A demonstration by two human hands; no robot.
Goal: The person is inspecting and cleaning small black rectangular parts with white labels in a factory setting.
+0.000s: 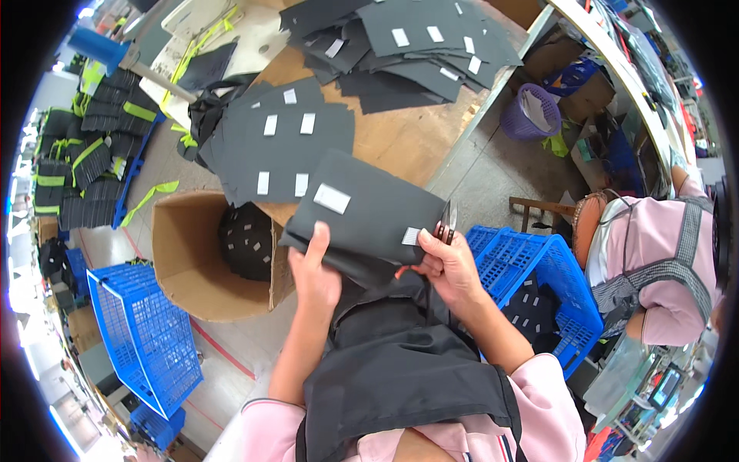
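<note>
Above my lap I hold a black fabric panel (377,196) with white rectangular patches on it. My left hand (315,273) grips its lower left edge, thumb on top and fingers hidden beneath. At the right edge my right hand (450,266) pinches the cloth beside a small white patch. That same hand also holds small scissors (448,223), their blades pointing away from me. Just beyond, on the wooden table, lies a stack of similar black panels (289,154) with white patches.
More black panels (416,61) spread over the table (408,146). An open cardboard box (185,254) with patched pieces stands left. Blue crates (146,331) flank me; the right crate (573,285) contains black pieces. A purple basket (531,112) sits far right, near a person in pink (670,262).
</note>
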